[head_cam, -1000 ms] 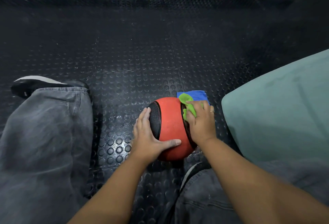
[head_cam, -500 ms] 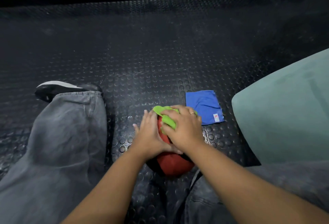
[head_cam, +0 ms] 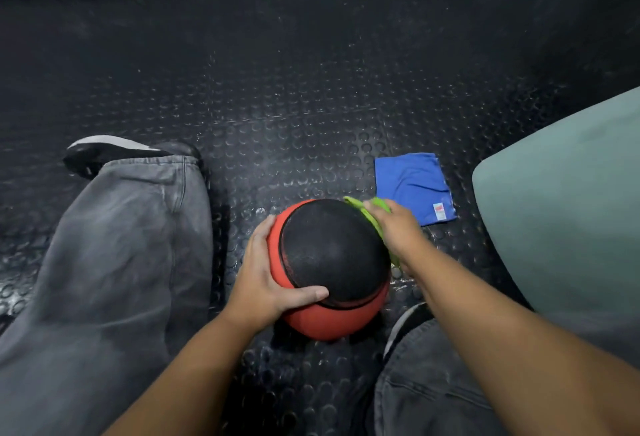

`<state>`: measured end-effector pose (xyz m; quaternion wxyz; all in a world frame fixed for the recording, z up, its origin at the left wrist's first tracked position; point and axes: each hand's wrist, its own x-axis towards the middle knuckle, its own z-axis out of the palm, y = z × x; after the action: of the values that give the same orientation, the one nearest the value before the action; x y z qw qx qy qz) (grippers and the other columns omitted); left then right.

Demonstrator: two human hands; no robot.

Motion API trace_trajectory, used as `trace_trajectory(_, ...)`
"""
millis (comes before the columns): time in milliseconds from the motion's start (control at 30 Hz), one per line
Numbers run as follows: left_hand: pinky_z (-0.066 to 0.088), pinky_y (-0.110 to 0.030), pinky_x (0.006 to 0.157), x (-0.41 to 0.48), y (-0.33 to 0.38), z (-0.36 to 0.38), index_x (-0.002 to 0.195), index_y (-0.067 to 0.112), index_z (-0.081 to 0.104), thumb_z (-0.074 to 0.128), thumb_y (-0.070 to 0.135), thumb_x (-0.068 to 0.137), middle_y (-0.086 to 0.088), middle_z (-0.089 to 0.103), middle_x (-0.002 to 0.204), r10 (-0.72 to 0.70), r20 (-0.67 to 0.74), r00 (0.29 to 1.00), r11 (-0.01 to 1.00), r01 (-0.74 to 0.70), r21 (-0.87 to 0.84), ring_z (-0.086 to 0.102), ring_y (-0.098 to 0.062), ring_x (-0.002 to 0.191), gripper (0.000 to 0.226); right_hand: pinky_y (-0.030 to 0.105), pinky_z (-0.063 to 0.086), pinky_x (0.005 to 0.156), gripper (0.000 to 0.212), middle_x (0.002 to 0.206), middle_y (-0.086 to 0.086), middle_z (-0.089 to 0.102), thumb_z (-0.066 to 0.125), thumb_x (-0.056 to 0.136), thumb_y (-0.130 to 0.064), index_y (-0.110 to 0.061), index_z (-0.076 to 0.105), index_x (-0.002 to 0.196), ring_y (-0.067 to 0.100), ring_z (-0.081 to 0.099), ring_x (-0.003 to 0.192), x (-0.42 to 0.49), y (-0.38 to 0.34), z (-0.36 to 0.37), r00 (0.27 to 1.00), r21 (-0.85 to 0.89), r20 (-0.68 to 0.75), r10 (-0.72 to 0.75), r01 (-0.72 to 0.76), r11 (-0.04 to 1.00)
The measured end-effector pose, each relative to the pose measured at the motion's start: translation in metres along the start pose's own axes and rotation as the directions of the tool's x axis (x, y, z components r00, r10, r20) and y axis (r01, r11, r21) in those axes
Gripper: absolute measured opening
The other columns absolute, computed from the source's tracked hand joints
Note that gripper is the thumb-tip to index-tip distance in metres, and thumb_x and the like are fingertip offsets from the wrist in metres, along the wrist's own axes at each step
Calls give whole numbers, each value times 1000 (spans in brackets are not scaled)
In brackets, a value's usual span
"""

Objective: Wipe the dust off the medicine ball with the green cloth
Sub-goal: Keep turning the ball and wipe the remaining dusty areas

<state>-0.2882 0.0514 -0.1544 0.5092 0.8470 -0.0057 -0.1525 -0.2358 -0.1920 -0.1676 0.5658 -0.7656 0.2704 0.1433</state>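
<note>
One medicine ball [head_cam: 332, 248], green cloth [head_cam: 360, 205], studded black floor [head_cam: 294, 106]

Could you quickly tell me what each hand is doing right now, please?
Left hand: grips the medicine ball by its side.
Right hand: holds the green cloth against the ball.

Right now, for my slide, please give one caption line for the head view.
Left hand steadies the medicine ball while right hand holds the green cloth against its side.
</note>
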Motion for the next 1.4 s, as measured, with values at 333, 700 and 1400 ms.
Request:
trace_trajectory(333,34,-44,118,0,8,7,141,20,51,88,78,38,10,45,145,49,72,996,995,-55,79,41,-12,139,123,39,40,84,24,93,-7,66,57,75,-39,-31,71,92,23,55,95,-70,-66,60,564,-577,472,-678,779,246)
trace_trajectory(700,26,-42,123,-10,14,-2,155,36,17,89,68,32,14,27,154,-27,85,996,999,24,40,28,-7,143,146,29,39,86,48,128,7,60,58,91,-44,-14,57,129,21,54,107,-10,-10,-16,999,-226,12,34,-31,974)
trace_trajectory(1400,22,-44,124,-5,28,15,155,37,15,87,73,34,21,17,158,34,79,996,986,-47,161,17,-5,148,145,36,42,85,16,96,-4,62,69,84,-32,-16,72,86,26,53,96,-16,-49,10,883,-489,85,-462,441,753)
